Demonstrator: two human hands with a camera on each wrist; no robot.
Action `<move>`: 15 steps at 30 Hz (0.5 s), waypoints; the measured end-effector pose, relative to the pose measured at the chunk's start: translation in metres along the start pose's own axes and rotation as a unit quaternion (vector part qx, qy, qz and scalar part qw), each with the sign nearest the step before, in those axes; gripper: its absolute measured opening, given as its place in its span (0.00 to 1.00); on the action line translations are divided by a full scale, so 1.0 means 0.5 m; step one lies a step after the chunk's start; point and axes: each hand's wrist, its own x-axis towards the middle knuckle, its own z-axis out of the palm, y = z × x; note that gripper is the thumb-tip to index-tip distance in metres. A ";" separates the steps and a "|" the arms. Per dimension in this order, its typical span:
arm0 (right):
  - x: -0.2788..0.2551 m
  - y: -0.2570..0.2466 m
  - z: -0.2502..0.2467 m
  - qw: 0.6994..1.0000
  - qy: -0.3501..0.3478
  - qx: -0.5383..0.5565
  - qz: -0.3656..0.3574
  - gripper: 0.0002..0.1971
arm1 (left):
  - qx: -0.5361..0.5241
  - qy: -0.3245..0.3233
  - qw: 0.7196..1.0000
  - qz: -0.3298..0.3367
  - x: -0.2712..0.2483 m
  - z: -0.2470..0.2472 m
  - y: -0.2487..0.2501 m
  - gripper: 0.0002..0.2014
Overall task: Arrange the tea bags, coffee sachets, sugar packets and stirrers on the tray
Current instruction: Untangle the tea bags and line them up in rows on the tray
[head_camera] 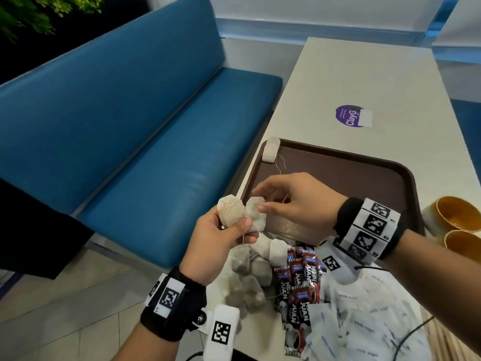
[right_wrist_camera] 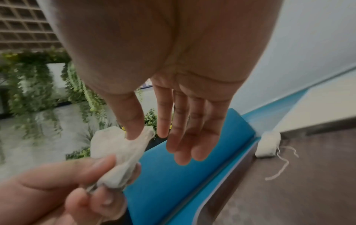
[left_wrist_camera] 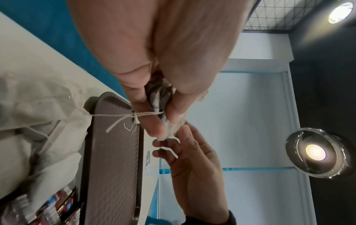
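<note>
The left hand (head_camera: 221,238) gripped two tea bags (head_camera: 242,213) by their lower ends, thumb across the front and fingers curled behind, with their strings trailing down toward the heap below the wrists. The right hand (head_camera: 291,201) was just beside them on the tray side, thumb and forefinger closing in a narrow pinch on the top edge of the nearer bag, the other fingers loosely spread; in the right wrist view the thumb tip touched the bag's upper corner. The held bags stood roughly upright, long axis running up from the left fist, so the free end faced the right hand, which seemed the one placed to take a bag. The brown tray (head_camera: 385,165) lay beyond and to the right of both hands, directly under the right hand's knuckles, making the right hand the nearer to it. One tea bag (head_camera: 270,149) already lay at the tray's far left corner, well ahead of the fingertips, its string curling inward. Below the wrists sat the unsorted stock: a heap of tea bags (head_camera: 250,280), perhaps eight, too overlapped to count surely; roughly eight dark red coffee sachets (head_camera: 299,285); a spread of white sugar packets (head_camera: 364,319), too many and blurred to count; stirrers were not clearly visible
</note>
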 end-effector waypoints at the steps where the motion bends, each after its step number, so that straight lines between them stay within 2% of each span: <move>1: -0.006 0.001 0.005 1.000 0.002 0.021 0.004 0.13 | -0.005 0.002 1.000 -0.004 -0.002 -0.001 -0.001 0.15; 4: -0.020 0.000 0.016 0.997 0.023 0.071 0.008 0.06 | -0.011 0.014 1.000 -0.022 -0.008 -0.002 -0.002 0.16; 7: -0.022 -0.001 0.017 0.994 0.035 0.101 0.009 0.05 | -0.010 0.015 0.999 -0.038 -0.008 -0.008 -0.010 0.18; 12: -0.003 0.017 -0.008 0.989 0.070 0.128 0.032 0.06 | -0.057 0.035 0.995 -0.069 -0.002 -0.018 -0.014 0.08; 15: 0.005 0.021 -0.018 0.990 0.074 0.121 0.029 0.05 | -0.092 0.041 0.991 -0.085 0.004 -0.025 -0.012 0.13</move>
